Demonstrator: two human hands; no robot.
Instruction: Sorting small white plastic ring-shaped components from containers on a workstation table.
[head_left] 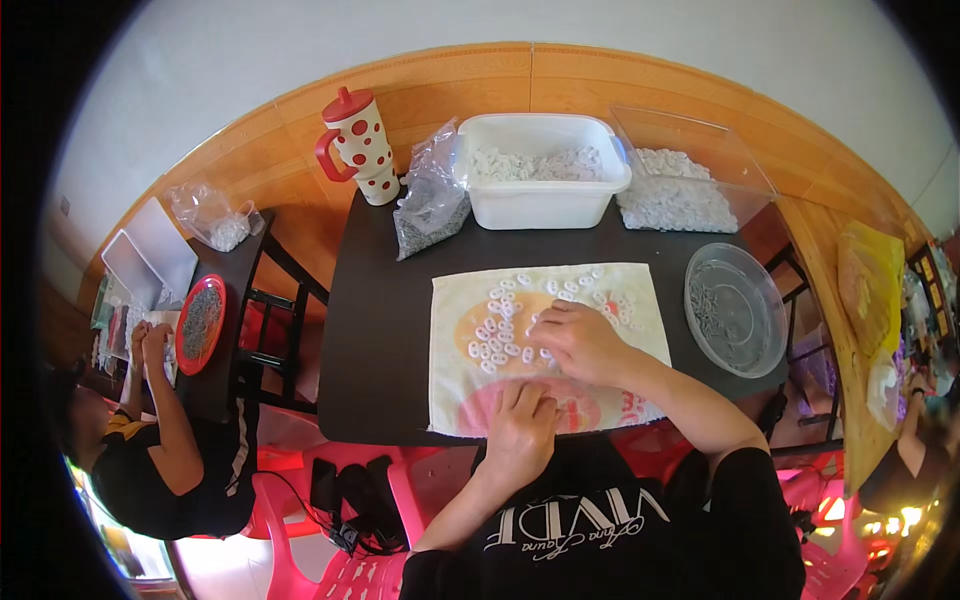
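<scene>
A cream towel (450,400) with a printed pattern lies on the dark table, bearing many small white oval pieces with holes (490,345). Among these pieces, my right hand (578,342) reaches down with bent fingers drawn together; a few ovals lie right beside its fingertips. My left hand (522,428) rests lower on the towel, near its front edge, with fingers curled. Whatever either hand pinches is too small or hidden to make out.
Behind the towel stand a spotted tumbler (365,145), a bag of grey bits (430,200), a white tub (540,205) and a clear bin of white pieces (675,190). A round clear tray (750,345) sits right. At left, another person (165,450) works beside a red plate (190,350).
</scene>
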